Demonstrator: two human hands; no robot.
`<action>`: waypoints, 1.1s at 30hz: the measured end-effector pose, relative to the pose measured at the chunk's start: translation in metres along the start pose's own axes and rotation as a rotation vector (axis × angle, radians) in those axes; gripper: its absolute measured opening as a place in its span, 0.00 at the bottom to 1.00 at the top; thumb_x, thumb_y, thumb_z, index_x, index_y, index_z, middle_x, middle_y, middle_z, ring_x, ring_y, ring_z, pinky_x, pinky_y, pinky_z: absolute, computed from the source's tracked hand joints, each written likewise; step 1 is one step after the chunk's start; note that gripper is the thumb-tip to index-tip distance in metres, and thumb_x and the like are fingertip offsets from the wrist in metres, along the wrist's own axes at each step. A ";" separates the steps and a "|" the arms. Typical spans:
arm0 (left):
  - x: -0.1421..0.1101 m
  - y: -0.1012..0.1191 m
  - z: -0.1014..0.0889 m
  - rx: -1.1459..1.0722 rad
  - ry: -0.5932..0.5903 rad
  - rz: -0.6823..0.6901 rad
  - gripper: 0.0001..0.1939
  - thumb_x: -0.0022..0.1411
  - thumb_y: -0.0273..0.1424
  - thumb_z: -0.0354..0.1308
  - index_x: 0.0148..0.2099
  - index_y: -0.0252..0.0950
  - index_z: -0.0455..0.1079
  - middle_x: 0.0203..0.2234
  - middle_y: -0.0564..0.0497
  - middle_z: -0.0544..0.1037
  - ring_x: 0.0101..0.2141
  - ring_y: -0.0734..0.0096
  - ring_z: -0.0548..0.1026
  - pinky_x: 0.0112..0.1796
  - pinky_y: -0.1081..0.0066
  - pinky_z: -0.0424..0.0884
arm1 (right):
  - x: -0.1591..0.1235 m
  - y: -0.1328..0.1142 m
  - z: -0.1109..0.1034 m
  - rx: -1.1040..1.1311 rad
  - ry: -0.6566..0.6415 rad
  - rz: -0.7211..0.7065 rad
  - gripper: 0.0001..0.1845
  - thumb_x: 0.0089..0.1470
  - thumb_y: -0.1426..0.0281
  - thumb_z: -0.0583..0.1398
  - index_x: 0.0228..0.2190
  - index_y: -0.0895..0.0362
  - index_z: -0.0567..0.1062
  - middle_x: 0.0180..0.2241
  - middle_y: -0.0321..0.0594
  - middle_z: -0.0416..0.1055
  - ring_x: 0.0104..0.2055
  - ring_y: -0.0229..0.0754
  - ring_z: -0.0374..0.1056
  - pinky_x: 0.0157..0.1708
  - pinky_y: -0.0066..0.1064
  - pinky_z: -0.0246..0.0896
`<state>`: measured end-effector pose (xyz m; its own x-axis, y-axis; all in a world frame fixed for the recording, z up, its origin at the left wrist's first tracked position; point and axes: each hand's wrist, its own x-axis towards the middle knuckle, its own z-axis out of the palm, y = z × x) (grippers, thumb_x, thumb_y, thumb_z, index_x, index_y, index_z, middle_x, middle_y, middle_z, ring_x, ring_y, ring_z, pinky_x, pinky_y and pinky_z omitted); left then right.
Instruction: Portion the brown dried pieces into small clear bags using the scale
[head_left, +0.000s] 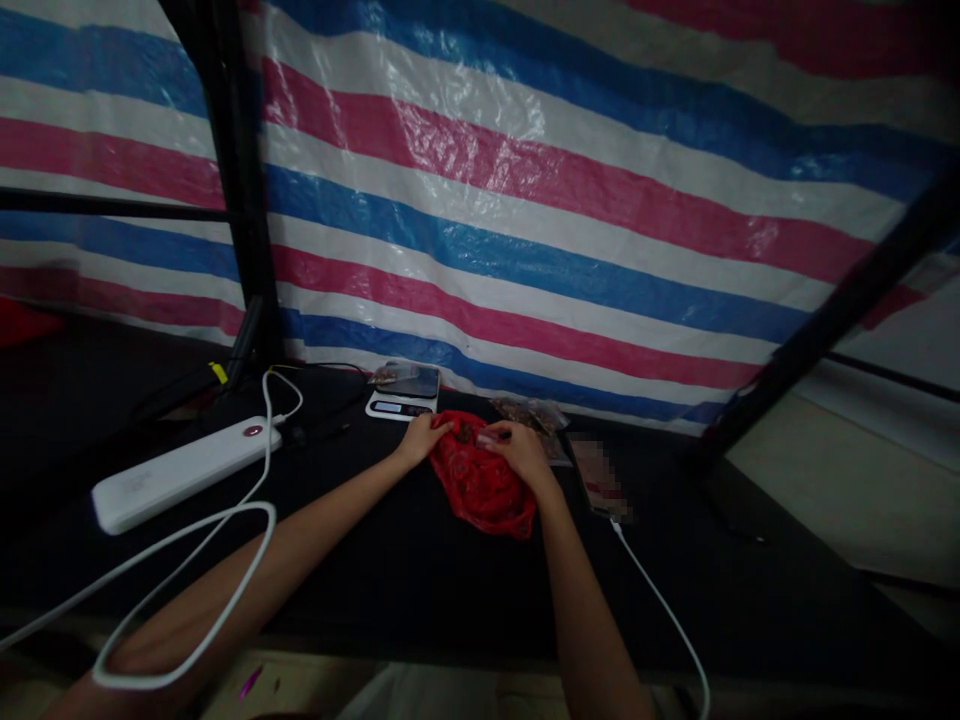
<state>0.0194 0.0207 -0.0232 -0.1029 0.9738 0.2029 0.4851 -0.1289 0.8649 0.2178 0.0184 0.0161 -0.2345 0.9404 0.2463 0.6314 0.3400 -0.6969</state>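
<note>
A red plastic bag (480, 485) lies on the black table (390, 560) in front of me, its mouth turned away from me. My left hand (421, 437) pinches the bag's far left edge. At the bag's opening on the right, my right hand (516, 447) rests with its fingers curled, gripping the plastic. Small brown pieces show inside the mouth of the bag.
A small digital scale (405, 393) stands just behind the bag. A clear packet of brown pieces (536, 415) lies to its right. A phone (598, 478) with a white cable lies right of my hand. A white power bank (180, 470) with looping cable sits left. A striped tarpaulin (570, 190) hangs behind.
</note>
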 end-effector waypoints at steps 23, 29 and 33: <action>0.001 -0.010 0.005 -0.468 0.069 -0.042 0.16 0.50 0.40 0.52 0.31 0.30 0.69 0.21 0.51 0.73 0.26 0.69 0.71 0.29 0.71 0.66 | -0.006 -0.011 0.015 -0.104 0.004 -0.050 0.14 0.41 0.71 0.62 0.33 0.45 0.72 0.35 0.32 0.72 0.38 0.43 0.66 0.36 0.33 0.55; -0.005 -0.002 0.005 -0.651 0.063 -0.055 0.17 0.48 0.40 0.54 0.33 0.30 0.68 0.23 0.50 0.74 0.28 0.69 0.72 0.32 0.70 0.67 | 0.006 0.007 0.034 0.216 -0.051 -0.011 0.13 0.41 0.70 0.61 0.33 0.48 0.73 0.33 0.33 0.72 0.34 0.41 0.67 0.37 0.34 0.57; -0.004 -0.005 0.004 -0.572 0.134 -0.068 0.15 0.50 0.38 0.53 0.34 0.30 0.68 0.26 0.49 0.75 0.30 0.68 0.72 0.35 0.70 0.67 | 0.012 0.015 0.039 0.510 -0.098 -0.006 0.13 0.37 0.68 0.63 0.31 0.54 0.74 0.32 0.37 0.73 0.37 0.43 0.67 0.40 0.36 0.58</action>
<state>0.0204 0.0180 -0.0306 -0.2443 0.9560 0.1622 -0.0676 -0.1836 0.9807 0.1952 0.0347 -0.0175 -0.3207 0.9249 0.2041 0.1951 0.2753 -0.9413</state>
